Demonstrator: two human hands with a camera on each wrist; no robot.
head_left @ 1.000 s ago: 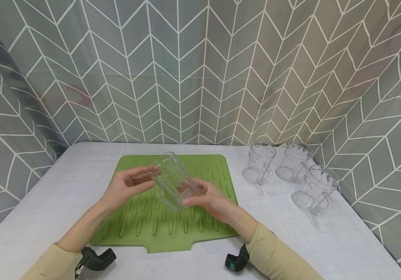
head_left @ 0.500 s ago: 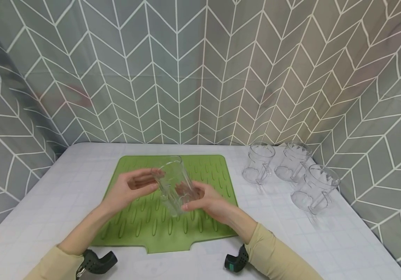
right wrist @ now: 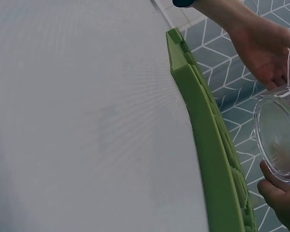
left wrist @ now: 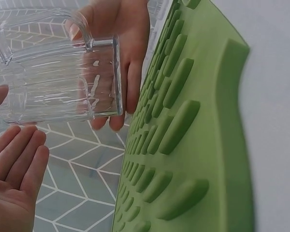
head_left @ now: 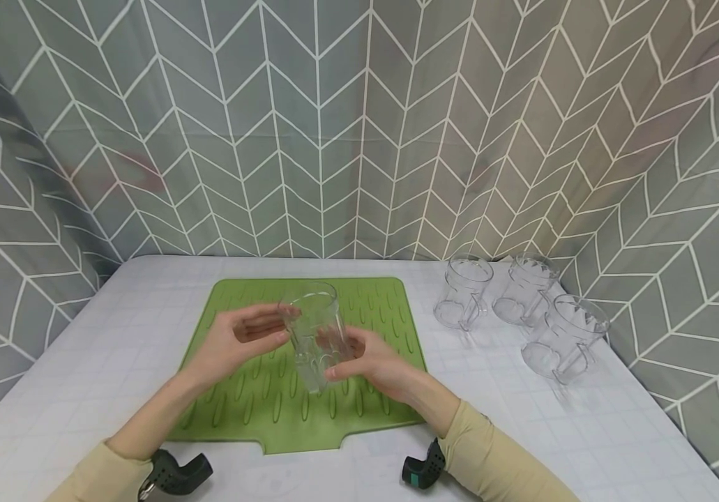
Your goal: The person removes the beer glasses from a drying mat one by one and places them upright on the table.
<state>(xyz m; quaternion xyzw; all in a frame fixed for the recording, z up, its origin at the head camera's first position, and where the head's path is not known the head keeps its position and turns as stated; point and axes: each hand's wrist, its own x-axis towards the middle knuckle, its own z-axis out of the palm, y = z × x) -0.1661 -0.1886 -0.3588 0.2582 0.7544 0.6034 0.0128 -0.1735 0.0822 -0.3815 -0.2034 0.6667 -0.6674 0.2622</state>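
Note:
A clear mug (head_left: 312,331) is held nearly upright over the green mat (head_left: 227,418), its rim up. My left hand (head_left: 240,341) holds it near the rim, thumb in front and fingers against the side. Lower down, my right hand (head_left: 376,364) grips the mug near its base, with the thumb in front and the fingers behind. In the left wrist view the mug's handle (left wrist: 43,17) shows along one side, and the base end is close over the mat's ridges. The right wrist view shows the round base (right wrist: 279,140) between both hands.
Three more clear mugs, one front right (head_left: 563,338), one at the back (head_left: 525,289) and one nearer the mat (head_left: 464,293), stand upright on the white table (head_left: 585,446). A patterned grey curtain (head_left: 346,125) hangs behind and at both sides.
The mug has turned from a clear lean to nearly upright, its rim swinging right and its base dropping slightly. Both hands stay on it; the left has shifted a little right.

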